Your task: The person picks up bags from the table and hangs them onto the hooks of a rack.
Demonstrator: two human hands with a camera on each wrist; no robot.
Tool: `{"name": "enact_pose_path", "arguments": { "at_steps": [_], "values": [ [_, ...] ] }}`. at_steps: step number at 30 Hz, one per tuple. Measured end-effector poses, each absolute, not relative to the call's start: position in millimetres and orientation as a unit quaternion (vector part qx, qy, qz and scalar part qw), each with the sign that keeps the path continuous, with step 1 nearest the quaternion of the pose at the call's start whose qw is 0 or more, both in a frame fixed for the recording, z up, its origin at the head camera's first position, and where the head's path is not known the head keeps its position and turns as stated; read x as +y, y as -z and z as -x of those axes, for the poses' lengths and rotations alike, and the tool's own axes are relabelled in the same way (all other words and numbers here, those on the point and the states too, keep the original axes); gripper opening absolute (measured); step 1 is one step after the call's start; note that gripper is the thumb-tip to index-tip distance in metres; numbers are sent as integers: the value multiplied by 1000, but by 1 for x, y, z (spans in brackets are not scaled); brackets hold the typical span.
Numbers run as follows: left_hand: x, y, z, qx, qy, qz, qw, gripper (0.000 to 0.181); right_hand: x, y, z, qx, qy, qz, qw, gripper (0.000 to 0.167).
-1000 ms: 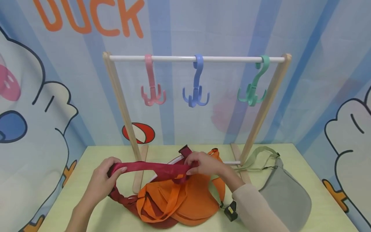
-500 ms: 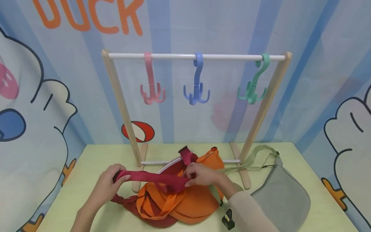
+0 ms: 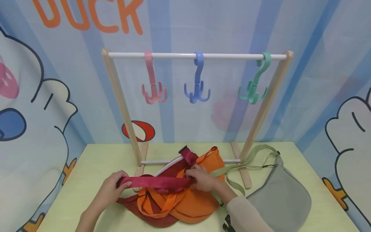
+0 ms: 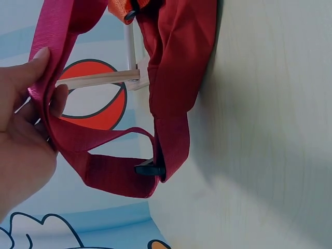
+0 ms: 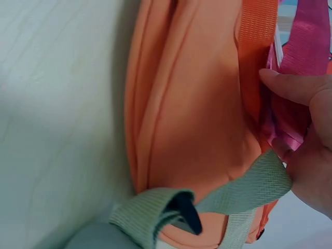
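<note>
My left hand (image 3: pixel 111 189) pinches a crimson strap (image 3: pixel 147 182) between thumb and fingers. It belongs to a dark red shoulder bag (image 4: pixel 179 57), and a black buckle (image 4: pixel 149 169) joins its loop in the left wrist view. My right hand (image 3: pixel 203 179) grips the strap's other end, so it runs nearly level between both hands. Underneath lies an orange bag (image 3: pixel 200 204) with its own orange strap (image 3: pixel 169 206), overlapping the red bag. In the right wrist view a sage-green strap (image 5: pixel 249 184) crosses the orange bag near my right hand. My right fingertips are partly hidden.
A rack with wooden posts (image 3: pixel 123 106) stands behind the bags. From its white bar (image 3: pixel 174 56) hang a pink hook (image 3: pixel 152 79), a blue hook (image 3: pixel 198 79) and a green hook (image 3: pixel 256 79). A grey bag (image 3: pixel 282 196) lies on the pale table (image 3: pixel 95 164) at right.
Both hands have come down with the crimson strap, the left also moving right. The strap lies lower over the bags. The black clip near my right sleeve has shifted down.
</note>
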State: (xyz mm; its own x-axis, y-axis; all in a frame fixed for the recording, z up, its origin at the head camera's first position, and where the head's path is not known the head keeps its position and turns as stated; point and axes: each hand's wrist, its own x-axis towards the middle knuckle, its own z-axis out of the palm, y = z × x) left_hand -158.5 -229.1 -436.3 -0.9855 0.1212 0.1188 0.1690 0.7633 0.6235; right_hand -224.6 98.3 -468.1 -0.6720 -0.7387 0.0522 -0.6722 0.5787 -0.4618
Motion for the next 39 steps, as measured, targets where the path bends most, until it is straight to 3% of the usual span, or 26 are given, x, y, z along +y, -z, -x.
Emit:
{"name": "enact_pose_path", "arguments": {
  "at_steps": [11,18,26,33,39],
  "values": [
    [-220,440,160,-935,344,83,6,16,95,469,222,879,267,389,74,26],
    [-214,444,161,-936,338,101,-2,23,96,474,222,888,238,390,53,42],
    [-204,445,160,-928,349,133,-8,37,96,481,224,883,258,392,26,32],
    [-208,434,162,-925,363,109,-25,24,104,473,229,871,302,385,44,29],
    [-217,423,162,-924,363,118,17,17,106,453,233,864,334,372,58,33]
  ]
}}
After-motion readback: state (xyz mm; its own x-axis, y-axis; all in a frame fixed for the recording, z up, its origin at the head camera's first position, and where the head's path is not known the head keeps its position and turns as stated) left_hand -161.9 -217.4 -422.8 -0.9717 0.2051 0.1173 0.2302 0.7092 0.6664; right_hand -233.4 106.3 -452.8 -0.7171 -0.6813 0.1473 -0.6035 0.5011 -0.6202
